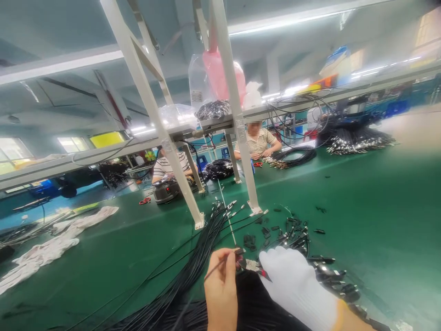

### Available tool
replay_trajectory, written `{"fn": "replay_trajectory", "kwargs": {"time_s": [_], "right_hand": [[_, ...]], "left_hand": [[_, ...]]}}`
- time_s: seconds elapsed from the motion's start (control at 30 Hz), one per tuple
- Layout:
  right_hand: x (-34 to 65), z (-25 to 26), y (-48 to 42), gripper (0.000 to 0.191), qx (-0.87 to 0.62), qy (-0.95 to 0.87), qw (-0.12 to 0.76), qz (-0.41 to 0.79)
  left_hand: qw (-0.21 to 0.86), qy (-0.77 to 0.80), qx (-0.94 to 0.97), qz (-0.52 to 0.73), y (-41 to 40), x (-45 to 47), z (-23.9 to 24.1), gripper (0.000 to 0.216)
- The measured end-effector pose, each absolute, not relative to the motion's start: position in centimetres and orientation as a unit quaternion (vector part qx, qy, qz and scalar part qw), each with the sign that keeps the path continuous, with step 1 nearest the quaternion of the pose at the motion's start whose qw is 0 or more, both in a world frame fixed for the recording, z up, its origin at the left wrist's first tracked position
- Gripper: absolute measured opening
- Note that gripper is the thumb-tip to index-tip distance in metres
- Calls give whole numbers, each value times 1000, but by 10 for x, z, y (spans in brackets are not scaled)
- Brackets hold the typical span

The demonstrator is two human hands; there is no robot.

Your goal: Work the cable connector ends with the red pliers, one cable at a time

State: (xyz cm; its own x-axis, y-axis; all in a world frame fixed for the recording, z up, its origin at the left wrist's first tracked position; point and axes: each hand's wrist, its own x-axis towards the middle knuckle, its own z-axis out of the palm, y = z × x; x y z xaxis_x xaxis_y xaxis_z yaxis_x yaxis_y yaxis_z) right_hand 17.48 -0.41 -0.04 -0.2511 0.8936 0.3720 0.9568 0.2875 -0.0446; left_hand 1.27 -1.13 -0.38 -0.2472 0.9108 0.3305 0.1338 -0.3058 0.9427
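Observation:
My bare left hand (pixel 222 285) is closed on a thin black cable (pixel 214 269), pinching it near a small dark end piece (pixel 239 251). In a white knit glove, my right hand (pixel 291 278) grips pliers with red on the handle (pixel 264 274). The metal jaws (pixel 251 265) of the pliers are right beside my left fingertips; whether they touch the cable is hard to make out. A long bundle of black cables (pixel 196 266) with shiny tips runs along the left of my hands. Small black pieces (pixel 250 241) lie just beyond them.
Black connector ends (pixel 299 236) are heaped on the green table (pixel 372 207). White shelf posts (pixel 246 170) rise from it ahead. White gloves (pixel 51 250) lie at left. Across the table sit two people in striped shirts (pixel 267 140), near cable coils (pixel 298 157) and a dark device (pixel 167 189).

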Motion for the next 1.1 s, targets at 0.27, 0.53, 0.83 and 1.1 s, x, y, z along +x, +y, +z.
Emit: {"fn": "replay_trajectory", "kwargs": {"time_s": [0.27,0.53,0.83,1.1], "right_hand": [[194,-13,18,14,-524,-761,328,-198],[188,-15,12,37,-491,-789,307,-204],[185,-9,7,37,-492,-804,276,-189],[183,-10,5,39,-505,-795,261,-212]], "left_hand": [[544,423,323,649,-2,7,12,45],[630,405,294,594,-6,7,14,44],[656,390,312,567,-6,8,12,41],[581,448,380,563,-9,16,11,47]]}}
